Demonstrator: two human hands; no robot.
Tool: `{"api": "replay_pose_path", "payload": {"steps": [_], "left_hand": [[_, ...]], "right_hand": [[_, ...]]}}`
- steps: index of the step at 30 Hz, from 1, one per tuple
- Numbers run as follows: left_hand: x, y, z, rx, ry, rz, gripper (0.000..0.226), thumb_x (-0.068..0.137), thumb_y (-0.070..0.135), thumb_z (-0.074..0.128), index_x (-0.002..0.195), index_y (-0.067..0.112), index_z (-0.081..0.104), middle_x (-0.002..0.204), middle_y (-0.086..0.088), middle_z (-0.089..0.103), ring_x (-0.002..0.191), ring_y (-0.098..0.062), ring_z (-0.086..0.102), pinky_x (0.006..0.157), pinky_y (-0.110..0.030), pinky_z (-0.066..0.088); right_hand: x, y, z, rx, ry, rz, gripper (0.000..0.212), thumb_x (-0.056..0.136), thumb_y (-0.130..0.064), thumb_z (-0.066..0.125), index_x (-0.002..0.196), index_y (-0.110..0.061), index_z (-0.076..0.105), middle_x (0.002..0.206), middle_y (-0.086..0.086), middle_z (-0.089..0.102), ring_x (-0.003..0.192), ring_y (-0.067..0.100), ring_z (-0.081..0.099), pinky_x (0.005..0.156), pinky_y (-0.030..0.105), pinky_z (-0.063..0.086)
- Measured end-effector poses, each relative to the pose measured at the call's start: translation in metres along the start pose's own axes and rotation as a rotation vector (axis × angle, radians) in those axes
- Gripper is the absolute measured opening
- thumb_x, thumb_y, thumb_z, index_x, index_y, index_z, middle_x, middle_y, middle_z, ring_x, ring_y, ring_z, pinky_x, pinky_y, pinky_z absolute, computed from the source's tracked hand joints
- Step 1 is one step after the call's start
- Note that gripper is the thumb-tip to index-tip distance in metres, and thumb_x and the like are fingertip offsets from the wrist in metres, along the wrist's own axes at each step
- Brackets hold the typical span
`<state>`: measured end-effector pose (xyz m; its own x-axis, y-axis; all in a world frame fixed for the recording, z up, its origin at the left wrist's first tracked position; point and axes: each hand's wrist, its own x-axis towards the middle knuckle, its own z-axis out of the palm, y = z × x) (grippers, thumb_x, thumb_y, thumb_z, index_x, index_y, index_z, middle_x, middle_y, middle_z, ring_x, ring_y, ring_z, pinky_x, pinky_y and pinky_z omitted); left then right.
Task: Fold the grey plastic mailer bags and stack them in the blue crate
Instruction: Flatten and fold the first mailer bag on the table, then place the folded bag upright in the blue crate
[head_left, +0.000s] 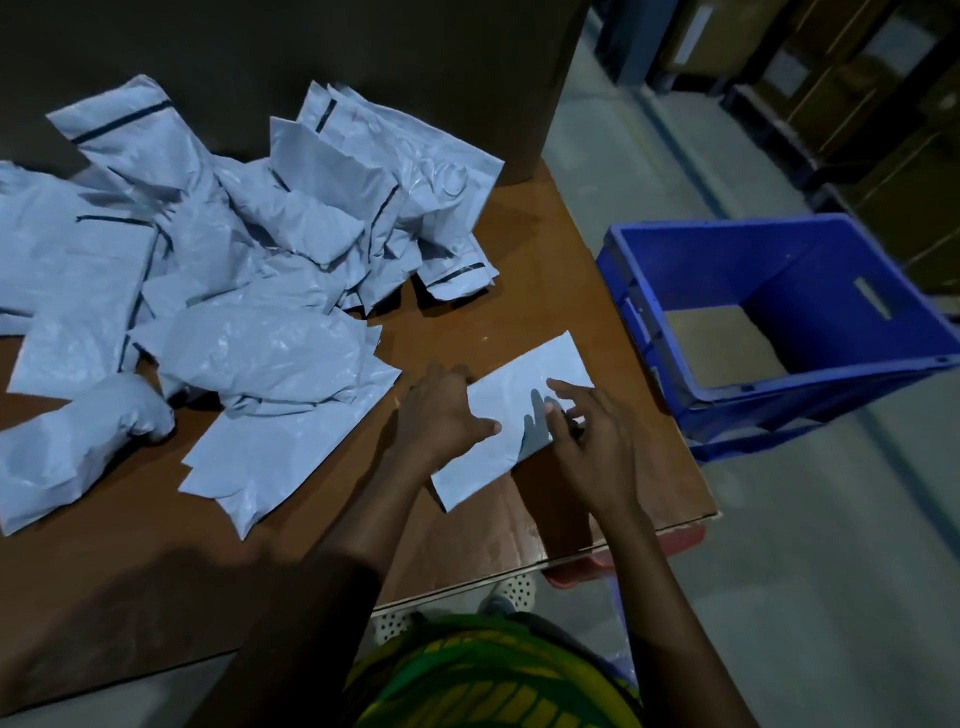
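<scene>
A partly folded grey mailer bag lies flat near the right near corner of the brown tabletop, running slantwise from near-left to far-right. The left hand has its grip on the bag's left edge, with the thumb laid across the top and the fingers curled at the far side. The right hand is released, its fingers spread and fairly straight, the tips resting on the bag's right half. To the left and farther back sprawls a loose heap of mailer bags – crumpled, overlapping, some showing dark seal strips – apart from the bag being handled. The blue crate stands on the floor just beside the tabletop's right edge. A large cardboard box rises behind the heap.
</scene>
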<state>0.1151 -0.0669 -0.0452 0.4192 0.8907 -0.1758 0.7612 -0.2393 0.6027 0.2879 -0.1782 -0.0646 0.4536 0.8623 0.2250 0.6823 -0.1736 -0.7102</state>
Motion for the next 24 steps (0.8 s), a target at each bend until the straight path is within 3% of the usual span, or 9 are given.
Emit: {"api": "replay_pose_path", "payload": {"steps": [2, 3, 5, 7, 9, 12, 16, 19, 24], "left_hand": [[-0.004, 0.006, -0.008, -0.117, -0.025, 0.010, 0.034, 0.078, 0.041, 0.087, 0.093, 0.014, 0.074, 0.085, -0.001, 0.071, 0.067, -0.018, 0.066, 0.062, -0.038, 0.058], [-0.008, 0.009, -0.013, -0.132, -0.026, 0.029, 0.028, 0.080, 0.038, 0.086, 0.091, 0.015, 0.075, 0.082, 0.002, 0.070, 0.066, -0.015, 0.064, 0.059, -0.035, 0.055], [-0.014, 0.016, -0.020, -0.113, 0.013, 0.094, 0.021, 0.082, 0.034, 0.084, 0.097, 0.021, 0.077, 0.091, 0.006, 0.071, 0.077, -0.014, 0.064, 0.062, -0.028, 0.047], [-0.019, 0.022, -0.024, -0.041, 0.064, 0.183, 0.022, 0.082, 0.029, 0.082, 0.103, 0.026, 0.077, 0.100, 0.005, 0.070, 0.087, -0.015, 0.065, 0.064, -0.027, 0.043], [-0.022, 0.029, -0.028, 0.042, 0.097, 0.260, 0.027, 0.084, 0.026, 0.080, 0.110, 0.028, 0.076, 0.106, 0.004, 0.067, 0.094, -0.016, 0.064, 0.067, -0.027, 0.041], [-0.020, 0.041, -0.035, 0.101, 0.147, 0.409, 0.027, 0.085, 0.022, 0.080, 0.109, 0.032, 0.075, 0.100, 0.003, 0.064, 0.095, -0.018, 0.059, 0.071, -0.030, 0.038], [-0.008, 0.053, -0.043, 0.261, 0.217, 0.541, 0.028, 0.080, 0.020, 0.078, 0.101, 0.038, 0.076, 0.089, 0.009, 0.065, 0.097, -0.020, 0.058, 0.081, -0.037, 0.020], [0.002, 0.062, -0.049, 0.352, 0.304, 0.621, 0.024, 0.075, 0.022, 0.082, 0.095, 0.036, 0.077, 0.089, 0.011, 0.072, 0.100, -0.022, 0.060, 0.089, -0.044, 0.022], [0.034, 0.087, -0.050, 0.325, 0.346, 0.711, 0.026, 0.077, 0.011, 0.082, 0.095, 0.029, 0.077, 0.090, 0.009, 0.074, 0.104, -0.024, 0.061, 0.101, -0.052, 0.022]], "right_hand": [[-0.006, -0.008, -0.005, 0.001, 0.039, 0.039, 0.032, 0.101, -0.046, 0.059, 0.129, -0.032, 0.068, 0.117, -0.011, 0.070, 0.093, 0.006, 0.066, 0.075, 0.039, 0.061], [-0.009, -0.012, -0.008, -0.002, 0.053, 0.053, 0.031, 0.101, -0.045, 0.060, 0.129, -0.033, 0.068, 0.114, -0.011, 0.071, 0.089, 0.004, 0.067, 0.071, 0.036, 0.061], [-0.014, -0.020, -0.013, 0.008, 0.082, 0.085, 0.033, 0.102, -0.040, 0.061, 0.134, -0.033, 0.064, 0.113, -0.009, 0.072, 0.086, 0.002, 0.067, 0.068, 0.029, 0.058], [-0.018, -0.027, -0.020, -0.097, 0.149, 0.053, 0.039, 0.102, -0.036, 0.058, 0.140, -0.032, 0.059, 0.122, -0.003, 0.068, 0.098, 0.006, 0.065, 0.074, 0.026, 0.055], [-0.021, -0.032, -0.030, -0.291, 0.196, -0.029, 0.051, 0.095, -0.031, 0.062, 0.145, -0.032, 0.055, 0.133, 0.006, 0.059, 0.115, 0.019, 0.055, 0.084, 0.030, 0.050], [-0.024, -0.035, -0.049, -0.480, 0.202, -0.069, 0.068, 0.083, -0.017, 0.080, 0.144, -0.036, 0.057, 0.132, 0.010, 0.047, 0.118, 0.029, 0.044, 0.089, 0.042, 0.047], [-0.021, -0.026, -0.067, -0.624, 0.254, -0.073, 0.044, 0.079, -0.020, 0.085, 0.120, -0.032, 0.072, 0.134, 0.006, 0.051, 0.118, 0.032, 0.043, 0.088, 0.046, 0.044], [-0.015, -0.022, -0.075, -0.615, 0.319, -0.102, 0.017, 0.089, -0.027, 0.077, 0.106, -0.026, 0.075, 0.125, 0.001, 0.061, 0.115, 0.029, 0.048, 0.088, 0.044, 0.038], [0.002, -0.018, -0.092, -0.557, 0.393, -0.149, 0.012, 0.099, -0.031, 0.065, 0.106, -0.026, 0.073, 0.105, -0.006, 0.070, 0.105, 0.022, 0.058, 0.091, 0.044, 0.036]]}}
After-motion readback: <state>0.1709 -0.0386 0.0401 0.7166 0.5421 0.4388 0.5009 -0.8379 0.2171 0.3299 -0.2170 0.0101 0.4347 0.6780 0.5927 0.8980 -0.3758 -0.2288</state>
